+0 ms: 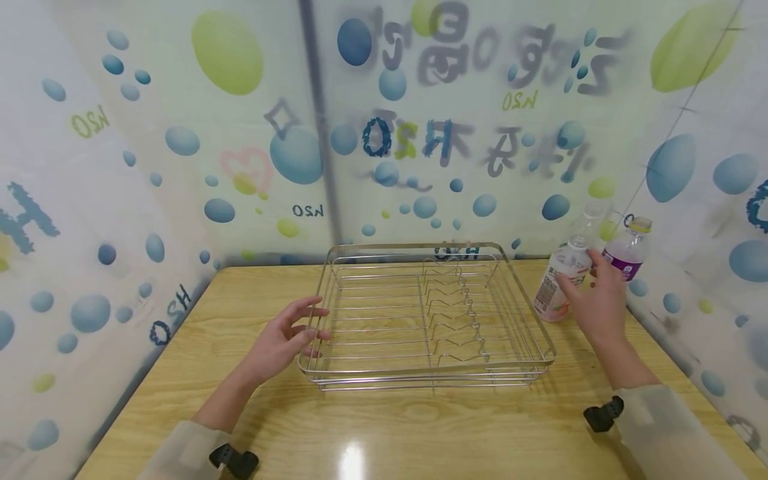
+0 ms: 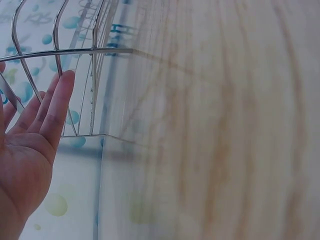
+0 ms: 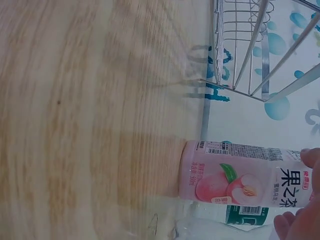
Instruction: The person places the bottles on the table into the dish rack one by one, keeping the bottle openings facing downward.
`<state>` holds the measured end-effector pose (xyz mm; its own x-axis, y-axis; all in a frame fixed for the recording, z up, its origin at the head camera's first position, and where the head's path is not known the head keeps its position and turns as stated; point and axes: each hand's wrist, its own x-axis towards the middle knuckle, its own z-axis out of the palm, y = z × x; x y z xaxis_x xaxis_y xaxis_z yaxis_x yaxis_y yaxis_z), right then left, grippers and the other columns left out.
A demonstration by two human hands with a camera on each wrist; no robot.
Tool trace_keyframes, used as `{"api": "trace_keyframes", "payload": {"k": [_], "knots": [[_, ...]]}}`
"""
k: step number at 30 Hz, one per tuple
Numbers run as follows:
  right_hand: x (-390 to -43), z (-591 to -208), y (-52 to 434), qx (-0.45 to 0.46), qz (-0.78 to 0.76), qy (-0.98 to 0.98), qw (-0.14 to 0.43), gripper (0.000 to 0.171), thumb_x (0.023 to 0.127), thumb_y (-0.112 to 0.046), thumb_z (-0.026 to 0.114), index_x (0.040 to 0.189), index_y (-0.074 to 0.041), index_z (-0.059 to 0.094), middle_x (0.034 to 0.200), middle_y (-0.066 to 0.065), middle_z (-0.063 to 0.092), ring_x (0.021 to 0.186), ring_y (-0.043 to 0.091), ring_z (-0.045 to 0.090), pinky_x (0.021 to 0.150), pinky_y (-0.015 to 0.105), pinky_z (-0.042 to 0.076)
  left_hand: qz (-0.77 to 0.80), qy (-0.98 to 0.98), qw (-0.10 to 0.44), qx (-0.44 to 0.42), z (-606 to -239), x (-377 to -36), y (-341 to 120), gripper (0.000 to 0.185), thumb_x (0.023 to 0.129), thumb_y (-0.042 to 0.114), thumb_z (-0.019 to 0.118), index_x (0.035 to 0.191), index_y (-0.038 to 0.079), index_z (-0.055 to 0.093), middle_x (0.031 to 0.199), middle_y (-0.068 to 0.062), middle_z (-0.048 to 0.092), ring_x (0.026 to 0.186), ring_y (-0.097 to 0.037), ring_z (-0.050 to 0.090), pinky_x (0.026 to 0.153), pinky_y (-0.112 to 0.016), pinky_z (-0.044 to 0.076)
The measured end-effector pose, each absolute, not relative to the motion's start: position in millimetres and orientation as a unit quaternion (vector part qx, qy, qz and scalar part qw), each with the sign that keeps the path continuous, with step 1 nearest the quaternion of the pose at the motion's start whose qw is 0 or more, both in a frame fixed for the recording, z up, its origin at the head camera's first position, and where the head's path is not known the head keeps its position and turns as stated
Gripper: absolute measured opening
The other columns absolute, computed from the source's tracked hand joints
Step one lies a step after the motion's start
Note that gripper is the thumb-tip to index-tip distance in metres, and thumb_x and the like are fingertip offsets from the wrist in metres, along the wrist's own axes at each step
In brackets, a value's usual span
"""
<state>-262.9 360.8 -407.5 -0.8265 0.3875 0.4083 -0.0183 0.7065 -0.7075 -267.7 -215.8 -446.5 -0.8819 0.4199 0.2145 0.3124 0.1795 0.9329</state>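
A metal wire dish rack (image 1: 433,383) stands on the wooden table. At its left side is my left hand (image 1: 282,340), with fingers reaching over the rim; in the left wrist view, its fingers lie fairly straight against the wires (image 2: 57,30). To the right of the rack, my right hand (image 1: 603,307) holds a peach tea bottle (image 1: 552,293) between thumb and fingers near its upper part. In the right wrist view, this bottle (image 3: 235,175) has a pink label with peaches, and its base is close to the tabletop.
Beside the peach tea bottle is a bottle with a purple label (image 1: 624,263) and yellow cap. A clear bottle top (image 1: 591,217) shows behind; the right wrist view shows a green label (image 3: 247,215) on a clear bottle. A patterned curtain (image 1: 384,187) surrounds the table (image 1: 384,427).
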Motion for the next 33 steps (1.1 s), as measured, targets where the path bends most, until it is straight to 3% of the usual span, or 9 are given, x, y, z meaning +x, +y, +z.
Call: {"api": "trace_keyframes", "payload": {"k": [8, 11, 13, 15, 18, 21, 28, 33], "knots": [[-265.1, -408.1, 359.0, -0.105, 0.396, -0.87, 0.276, 0.079, 0.107, -0.025, 0.072, 0.17, -0.002, 0.03, 0.158, 0.033, 0.047, 0.14, 0.051, 0.053, 0.116, 0.067, 0.049, 0.591, 0.77, 0.046, 0.236, -446.1, -267.3, -214.5, 0.061, 0.109, 0.0, 0.056, 0.167, 0.005, 0.037, 0.157, -0.037, 0.05, 0.113, -0.023, 0.08, 0.078, -0.039, 0.071], [-262.4, -408.4, 355.3, -0.102, 0.399, -0.868, 0.276, 0.078, 0.106, -0.027, 0.073, 0.168, -0.002, 0.034, 0.155, 0.032, 0.049, 0.134, 0.047, 0.055, 0.108, 0.049, 0.054, 0.592, 0.769, 0.046, 0.236, -446.2, -267.2, -214.1, 0.061, 0.109, 0.0, 0.056, 0.167, 0.005, 0.038, 0.157, -0.036, 0.05, 0.113, -0.022, 0.08, 0.078, -0.039, 0.071], [-261.1, -408.8, 352.8, -0.099, 0.4, -0.867, 0.279, 0.078, 0.105, -0.028, 0.074, 0.167, -0.002, 0.035, 0.152, 0.031, 0.05, 0.131, 0.043, 0.055, 0.1, 0.034, 0.049, 0.593, 0.768, 0.045, 0.238, -446.1, -267.2, -214.2, 0.061, 0.109, -0.001, 0.056, 0.167, 0.004, 0.037, 0.157, -0.037, 0.05, 0.112, -0.021, 0.08, 0.077, -0.039, 0.071], [-260.7, -409.4, 351.0, -0.095, 0.41, -0.864, 0.278, 0.079, 0.104, -0.028, 0.075, 0.167, -0.002, 0.034, 0.152, 0.03, 0.05, 0.132, 0.041, 0.053, 0.096, 0.03, 0.044, 0.595, 0.766, 0.044, 0.239, -446.1, -267.2, -214.5, 0.062, 0.109, -0.001, 0.056, 0.167, 0.003, 0.037, 0.156, -0.037, 0.05, 0.111, -0.02, 0.08, 0.077, -0.039, 0.071], [-260.9, -410.8, 349.8, -0.092, 0.44, -0.854, 0.262, 0.086, 0.104, -0.028, 0.075, 0.17, -0.002, 0.027, 0.157, 0.032, 0.047, 0.137, 0.045, 0.052, 0.108, 0.044, 0.051, 0.596, 0.765, 0.044, 0.239, -446.6, -267.4, -214.8, 0.062, 0.108, -0.002, 0.056, 0.167, 0.002, 0.037, 0.156, -0.037, 0.051, 0.111, -0.02, 0.08, 0.076, -0.039, 0.071], [-262.2, -414.2, 351.6, -0.099, 0.472, -0.845, 0.23, 0.093, 0.104, -0.031, 0.075, 0.172, -0.002, 0.018, 0.164, 0.035, 0.041, 0.143, 0.053, 0.049, 0.116, 0.066, 0.047, 0.596, 0.766, 0.045, 0.236, -447.3, -267.6, -215.1, 0.062, 0.109, -0.002, 0.056, 0.167, 0.003, 0.037, 0.156, -0.037, 0.051, 0.112, -0.024, 0.08, 0.077, -0.039, 0.071], [-265.0, -424.6, 360.1, -0.117, 0.48, -0.853, 0.165, 0.094, 0.107, -0.039, 0.07, 0.172, -0.001, 0.013, 0.166, 0.036, 0.038, 0.146, 0.055, 0.048, 0.112, 0.064, 0.052, 0.598, 0.766, 0.049, 0.233, -447.5, -267.2, -214.8, 0.061, 0.109, -0.001, 0.056, 0.167, 0.005, 0.038, 0.157, -0.037, 0.049, 0.114, -0.026, 0.079, 0.078, -0.039, 0.071], [-265.2, -427.9, 363.6, -0.118, 0.485, -0.855, 0.137, 0.095, 0.107, -0.039, 0.071, 0.173, -0.005, 0.011, 0.166, 0.036, 0.036, 0.149, 0.058, 0.043, 0.12, 0.073, 0.044, 0.597, 0.766, 0.046, 0.234, -446.9, -267.7, -214.8, 0.06, 0.109, -0.001, 0.056, 0.166, 0.005, 0.039, 0.156, -0.037, 0.05, 0.112, -0.021, 0.08, 0.077, -0.039, 0.071]]}}
